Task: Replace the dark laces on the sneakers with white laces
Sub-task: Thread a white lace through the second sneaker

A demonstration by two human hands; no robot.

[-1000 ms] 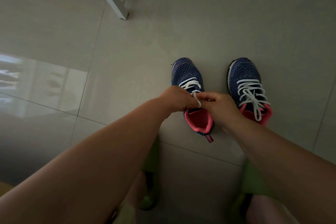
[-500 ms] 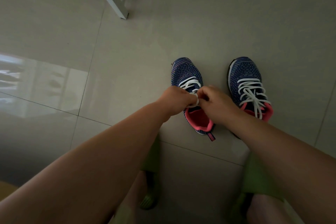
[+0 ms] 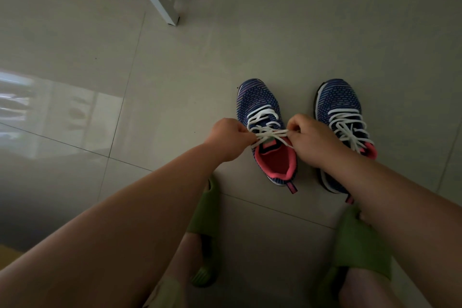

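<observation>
Sneakers sit on glossy grey floor tiles near white frame leg.

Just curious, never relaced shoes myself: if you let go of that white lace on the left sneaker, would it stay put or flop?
Probably flop: the white lace looks thin and soft, taut only where the left hand and right hand pinch it. It likely weighs almost nothing. The eyelets of the left sneaker should keep it from sliding out.

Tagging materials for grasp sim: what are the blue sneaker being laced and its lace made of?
Blue patterned sneaker: looks like woven knit fabric, matte, with a dashed weave texture; pink lining looks like soft textile. Flat white lace: probably woven cotton or polyester, limp and matte, pulled taut between both hands.
</observation>
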